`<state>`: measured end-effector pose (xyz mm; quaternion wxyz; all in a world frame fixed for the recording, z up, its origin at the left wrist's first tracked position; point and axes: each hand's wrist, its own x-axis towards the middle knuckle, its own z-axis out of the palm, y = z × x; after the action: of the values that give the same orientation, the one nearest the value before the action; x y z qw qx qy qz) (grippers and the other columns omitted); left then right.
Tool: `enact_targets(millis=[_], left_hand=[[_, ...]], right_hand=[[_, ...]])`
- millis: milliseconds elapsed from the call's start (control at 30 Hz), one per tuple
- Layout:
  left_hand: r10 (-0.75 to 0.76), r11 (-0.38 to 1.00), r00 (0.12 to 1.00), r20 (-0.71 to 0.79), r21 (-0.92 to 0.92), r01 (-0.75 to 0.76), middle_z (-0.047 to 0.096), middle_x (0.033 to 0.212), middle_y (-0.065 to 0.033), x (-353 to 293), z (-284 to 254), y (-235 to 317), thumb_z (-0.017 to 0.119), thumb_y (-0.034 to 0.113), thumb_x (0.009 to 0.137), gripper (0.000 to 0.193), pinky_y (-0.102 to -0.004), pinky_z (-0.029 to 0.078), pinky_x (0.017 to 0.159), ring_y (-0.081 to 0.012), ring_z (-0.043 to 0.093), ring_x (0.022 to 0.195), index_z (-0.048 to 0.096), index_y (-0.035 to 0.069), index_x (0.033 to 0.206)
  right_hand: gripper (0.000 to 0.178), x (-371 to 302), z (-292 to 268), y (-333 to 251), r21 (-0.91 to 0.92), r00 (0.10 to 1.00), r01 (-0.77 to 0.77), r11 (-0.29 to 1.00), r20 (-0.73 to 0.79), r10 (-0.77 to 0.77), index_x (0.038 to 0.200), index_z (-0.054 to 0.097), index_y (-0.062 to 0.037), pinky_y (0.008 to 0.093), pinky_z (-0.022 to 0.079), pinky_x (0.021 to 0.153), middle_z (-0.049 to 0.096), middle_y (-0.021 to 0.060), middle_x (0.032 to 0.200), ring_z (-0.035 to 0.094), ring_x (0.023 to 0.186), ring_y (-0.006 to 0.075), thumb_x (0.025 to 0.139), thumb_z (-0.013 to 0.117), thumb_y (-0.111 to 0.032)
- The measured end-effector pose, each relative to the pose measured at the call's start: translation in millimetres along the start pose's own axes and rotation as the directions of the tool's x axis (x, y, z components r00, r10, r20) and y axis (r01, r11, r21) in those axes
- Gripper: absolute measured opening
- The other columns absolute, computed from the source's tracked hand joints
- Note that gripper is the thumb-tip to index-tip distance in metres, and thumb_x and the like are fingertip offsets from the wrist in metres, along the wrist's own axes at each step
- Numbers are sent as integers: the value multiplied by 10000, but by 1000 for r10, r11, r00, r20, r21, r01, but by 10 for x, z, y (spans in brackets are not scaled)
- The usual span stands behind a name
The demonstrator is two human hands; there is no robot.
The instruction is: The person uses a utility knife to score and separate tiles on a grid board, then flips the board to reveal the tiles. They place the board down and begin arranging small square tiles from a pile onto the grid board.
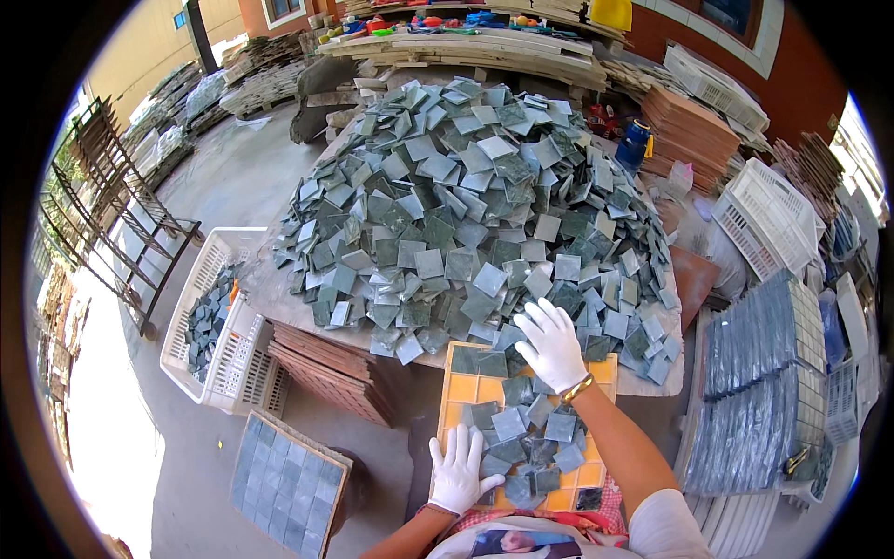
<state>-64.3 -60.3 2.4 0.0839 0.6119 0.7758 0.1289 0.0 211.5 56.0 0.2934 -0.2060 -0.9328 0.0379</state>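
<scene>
A yellow-orange grid tray [459, 388] lies in front of me, with green-grey square stone tiles in part of its far row. Loose tiles [509, 425] are scattered over its middle, some overlapping. My left hand [456, 473], in a white glove, has its fingers spread at the tray's left side, the thumb toward the loose tiles. My right hand [555, 349], also gloved, reaches over the tray's far edge where the big tile pile [438, 214] begins. Its fingers are apart and nothing shows in them; their undersides are hidden.
The pile covers a large table [256, 291]. At left are a white plastic crate [244, 359] with tiles, a stack of reddish-brown slabs [331, 368] and a tiled panel [287, 484]. Wrapped tile stacks [754, 401] stand at right. A metal rack [121, 210] stands farther left.
</scene>
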Motion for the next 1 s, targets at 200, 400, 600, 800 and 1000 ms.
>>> enact_targets(millis=[200, 400, 600, 800, 1000], left_hand=[[35, 999, 994, -105, -28, -38, 399, 1358, -274, 81, 19, 6, 520, 633, 806, 823, -644, 201, 1024, -438, 353, 1266, 458, -34, 1284], [11, 996, 992, -129, -85, -22, 440, 1349, -235, 24, 4, -60, 564, 558, 818, 730, -609, 226, 1039, -409, 372, 1273, 477, 15, 1298], [19, 995, 989, -144, -93, -33, 443, 1347, -241, 13, 25, -61, 597, 516, 813, 702, -617, 237, 1028, -414, 393, 1259, 484, 14, 1292], [22, 997, 982, -189, -69, -35, 464, 1307, -225, 34, 44, -36, 619, 501, 789, 686, -615, 243, 1001, -400, 415, 1212, 499, 24, 1267], [13, 994, 989, -144, -103, -28, 452, 1313, -240, 51, 0, -21, 588, 535, 814, 699, -624, 209, 1032, -408, 382, 1249, 493, 9, 1265]], right_hand=[[525, 692, 466, -202, 12, 903, 350, 937, 262, -341, 1261, 505, -150, 475, 332, 1005, 506, 89, 1285, 422, 1248, 281, 809, 635, -385], [576, 672, 320, 223, -187, 922, 172, 967, 377, -91, 1273, 552, -243, 555, 245, 1076, 500, 35, 1347, 371, 1310, 291, 781, 629, -532], [566, 328, -116, 739, -370, 960, -52, 928, 238, 149, 1250, 552, -249, 578, 279, 1024, 514, 64, 1272, 394, 1236, 330, 733, 698, -426], [694, 416, -354, 625, -402, 912, -195, 895, 262, 317, 1295, 523, -166, 587, 242, 1051, 432, 132, 1383, 304, 1331, 378, 696, 739, -440], [590, 795, 474, 282, -231, 908, 127, 965, 419, -19, 1274, 512, -112, 483, 278, 1054, 543, 86, 1243, 401, 1268, 268, 814, 609, -469]])
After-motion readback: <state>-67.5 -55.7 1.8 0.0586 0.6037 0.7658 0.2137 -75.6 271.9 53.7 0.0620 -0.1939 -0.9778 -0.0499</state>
